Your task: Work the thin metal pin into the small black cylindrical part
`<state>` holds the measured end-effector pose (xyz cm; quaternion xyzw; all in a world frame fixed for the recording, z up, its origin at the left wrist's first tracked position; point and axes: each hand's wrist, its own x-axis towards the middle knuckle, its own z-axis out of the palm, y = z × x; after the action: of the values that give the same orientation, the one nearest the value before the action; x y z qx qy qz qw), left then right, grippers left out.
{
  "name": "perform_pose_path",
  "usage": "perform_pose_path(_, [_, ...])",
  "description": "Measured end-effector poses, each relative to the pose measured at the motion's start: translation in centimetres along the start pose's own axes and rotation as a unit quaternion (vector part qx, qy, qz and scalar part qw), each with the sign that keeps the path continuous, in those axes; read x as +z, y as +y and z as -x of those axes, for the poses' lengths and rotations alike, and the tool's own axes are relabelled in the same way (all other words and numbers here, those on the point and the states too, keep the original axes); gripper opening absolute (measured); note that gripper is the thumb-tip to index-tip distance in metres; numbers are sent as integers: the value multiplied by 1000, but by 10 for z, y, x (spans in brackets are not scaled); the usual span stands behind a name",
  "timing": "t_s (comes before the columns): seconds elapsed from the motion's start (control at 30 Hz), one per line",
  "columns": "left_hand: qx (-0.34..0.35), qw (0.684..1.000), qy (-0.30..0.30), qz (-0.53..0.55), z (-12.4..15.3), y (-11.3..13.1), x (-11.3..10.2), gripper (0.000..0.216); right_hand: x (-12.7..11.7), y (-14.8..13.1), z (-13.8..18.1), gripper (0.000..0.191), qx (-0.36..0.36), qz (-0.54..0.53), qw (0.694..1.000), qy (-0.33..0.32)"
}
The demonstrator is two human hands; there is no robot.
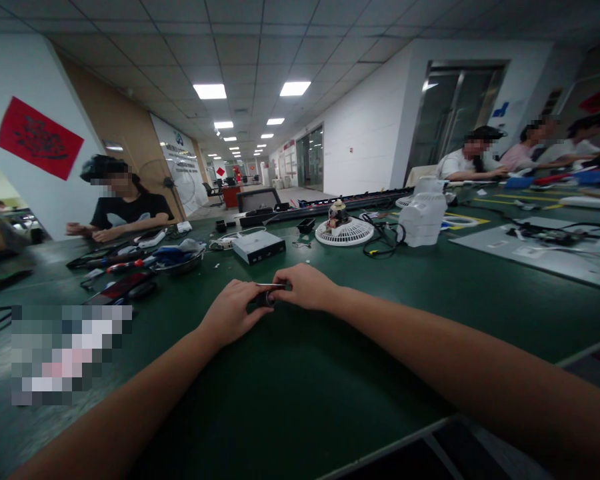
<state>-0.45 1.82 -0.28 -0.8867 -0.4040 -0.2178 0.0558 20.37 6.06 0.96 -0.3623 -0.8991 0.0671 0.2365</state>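
Both my hands meet over the green table near the middle of the view. My left hand (233, 310) is closed around a small dark round part (267, 300), its thumb beneath and its fingers above. My right hand (305, 285) pinches close against it from the other side. A thin, shiny metallic strip (271, 285) spans the gap between the fingers of both hands, above the dark part. The fingers cover much of both pieces, so their exact kind cannot be made out.
Beyond my hands lie a silver-and-black box-shaped drive (259, 247), a white fan grille (345, 231) with a motor, and a white plastic housing (423, 213). Tools and a bowl (180, 257) are at left, a grey panel (545, 250) at right. Other people sit around the table.
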Motion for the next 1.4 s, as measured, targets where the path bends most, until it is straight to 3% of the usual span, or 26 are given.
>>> perform_pose_path(0.17, [0, 1000, -5, -8, -1, 1, 0, 34, 1, 3, -2, 18, -8, -41, 999, -8])
perform_pose_path(0.27, [7, 1000, -3, -10, -1, 1, 0, 37, 7, 2, -2, 16, 53, -143, 988, -17])
perform_pose_path(0.43, [9, 1000, 16, -1, 0, 0, 1, 35, 14, -7, -3, 15, 174, -302, 936, -56])
perform_pose_path(0.6, [-9, 1000, 13, -6, -2, 3, 2, 33, 15, -9, -7, 16, 173, -326, 926, -82])
perform_pose_path(0.7, [-27, 1000, 9, -13, -4, 5, 2, 32, 13, -2, -9, 23, 158, -273, 946, -68])
perform_pose_path(0.83, [-59, 998, 6, -19, -4, 4, 3, 33, 4, 12, -6, 21, 92, -78, 992, -26])
perform_pose_path(0.93, [-82, 996, 13, -25, -4, 1, 4, 33, -6, 20, -2, 24, 68, 26, 997, -26])
perform_pose_path(1.17, [-102, 994, 21, -31, -3, -2, 6, 31, -12, 18, 1, 25, -39, 6, 996, -75])
perform_pose_path(1.4, [-84, 996, 28, -25, -3, -2, 6, 30, -12, 10, 2, 25, -31, 44, 997, -55])
